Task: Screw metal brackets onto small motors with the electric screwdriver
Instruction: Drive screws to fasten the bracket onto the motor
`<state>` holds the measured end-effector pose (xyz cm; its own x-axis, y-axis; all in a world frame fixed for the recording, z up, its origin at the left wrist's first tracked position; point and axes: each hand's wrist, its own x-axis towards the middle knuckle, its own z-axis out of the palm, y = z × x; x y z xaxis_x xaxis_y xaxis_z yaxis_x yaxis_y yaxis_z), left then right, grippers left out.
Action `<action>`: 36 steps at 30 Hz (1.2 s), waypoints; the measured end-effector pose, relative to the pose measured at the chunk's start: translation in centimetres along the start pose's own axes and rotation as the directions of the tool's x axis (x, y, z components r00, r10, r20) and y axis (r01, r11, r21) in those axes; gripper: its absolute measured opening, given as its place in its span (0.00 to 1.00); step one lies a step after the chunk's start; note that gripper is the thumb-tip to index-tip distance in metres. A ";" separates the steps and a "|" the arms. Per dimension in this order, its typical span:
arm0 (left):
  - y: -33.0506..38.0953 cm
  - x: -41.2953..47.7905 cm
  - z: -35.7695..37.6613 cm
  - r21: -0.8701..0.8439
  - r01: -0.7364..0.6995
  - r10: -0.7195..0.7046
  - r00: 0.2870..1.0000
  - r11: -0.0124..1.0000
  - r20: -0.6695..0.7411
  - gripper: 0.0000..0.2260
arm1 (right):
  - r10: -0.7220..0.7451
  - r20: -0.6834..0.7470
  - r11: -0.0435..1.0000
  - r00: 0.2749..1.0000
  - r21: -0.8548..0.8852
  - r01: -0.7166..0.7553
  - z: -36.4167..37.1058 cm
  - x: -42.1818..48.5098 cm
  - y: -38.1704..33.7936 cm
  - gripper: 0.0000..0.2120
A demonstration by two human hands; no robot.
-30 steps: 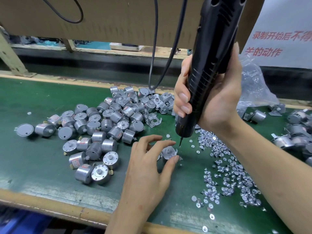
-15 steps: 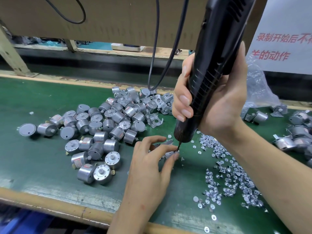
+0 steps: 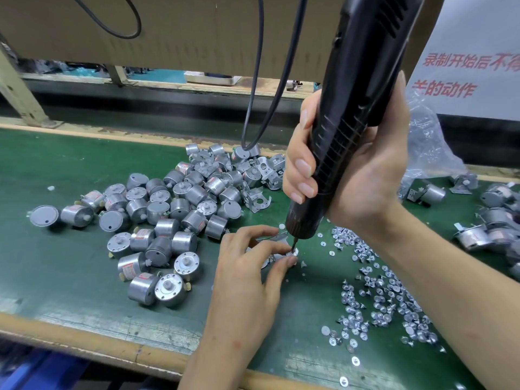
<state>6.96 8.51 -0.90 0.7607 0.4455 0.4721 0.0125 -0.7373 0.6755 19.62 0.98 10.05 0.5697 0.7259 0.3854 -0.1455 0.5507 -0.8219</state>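
My right hand [image 3: 363,170] grips the black electric screwdriver [image 3: 349,114], held nearly upright with its bit tip [image 3: 293,247] down on a small motor with a metal bracket [image 3: 277,250]. My left hand [image 3: 250,266] curls round that motor on the green mat, fingertips right beside the bit; most of the motor is hidden under the fingers. A heap of bare silver motors [image 3: 168,215] lies to the left. Loose brackets [image 3: 264,173] sit at the back of the heap. Small screws [image 3: 385,299] are scattered to the right.
Motors with brackets fitted [image 3: 489,220] lie at the far right beside a clear plastic bag [image 3: 427,147]. The screwdriver's black cable [image 3: 253,88] hangs over the heap. The bench's wooden front edge [image 3: 98,342] runs along the bottom; a cardboard panel [image 3: 183,29] stands behind.
The screwdriver has come down and slightly left, so its bit now sits on the bracketed motor. My left hand has closed tighter round the motor.
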 end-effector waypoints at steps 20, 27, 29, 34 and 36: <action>-0.1 0.0 0.0 -0.013 -0.041 0.041 0.997 0.999 -0.062 0.05 | 0.011 0.173 0.996 0.985 0.091 -0.027 0.5 -0.2 0.2 0.38; -0.1 0.1 0.1 -0.030 -0.029 0.026 0.997 0.999 -0.079 0.06 | 0.022 0.188 0.995 0.982 0.092 -0.039 0.6 -0.2 0.4 0.37; -0.2 0.1 0.1 -0.015 -0.032 0.031 0.996 0.999 -0.081 0.07 | 0.016 0.194 0.995 0.981 0.093 -0.035 0.7 -0.2 0.4 0.37; -0.2 0.0 -0.1 0.052 0.032 -0.032 0.999 0.998 -0.016 0.23 | -0.025 0.111 1.000 0.994 0.014 0.023 0.2 0.1 -0.1 0.37; -0.4 -0.1 0.0 0.085 0.061 -0.062 0.998 0.995 0.016 0.28 | -0.053 0.045 0.998 0.998 -0.045 0.055 -0.2 0.4 -0.3 0.36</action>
<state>6.89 8.77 -1.21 0.7686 0.4824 0.4202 0.1139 -0.7495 0.6521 20.01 1.01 10.36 0.5393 0.7138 0.4467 -0.0779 0.5705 -0.8176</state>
